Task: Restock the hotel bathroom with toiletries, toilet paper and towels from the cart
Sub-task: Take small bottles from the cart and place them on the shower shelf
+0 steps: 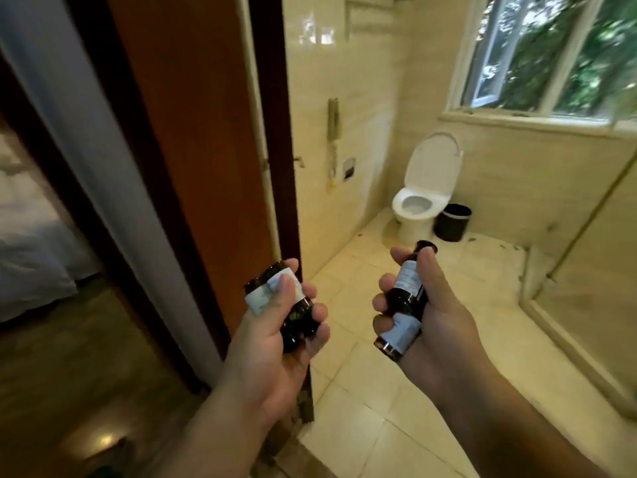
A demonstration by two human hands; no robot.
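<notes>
My left hand (272, 343) is curled round a bunch of small dark bottles (262, 296) with white labels. My thumb lies across one label and my fingers wrap round from the far side; there are at least two bottles in the bunch, but I cannot tell the exact number. My right hand (444, 315) is closed on two more of the same kind. The upper bottle (408, 281) is tilted with its black cap pointing up and away past my thumb, and the lower bottle (401, 331) lies under it with its cap pointing down toward my palm's edge. My fingers are curled round both from the left and my thumb is pressed along the top. I hold both hands out in front of me at about the same height, apart from each other, over the pale tiled floor (396, 426) at the bathroom threshold, just beside the edge of the brown door (193, 132). Further in, the toilet (424, 188) stands with its lid up under the window (551, 53), with a black bin (452, 224) just beside it.
</notes>
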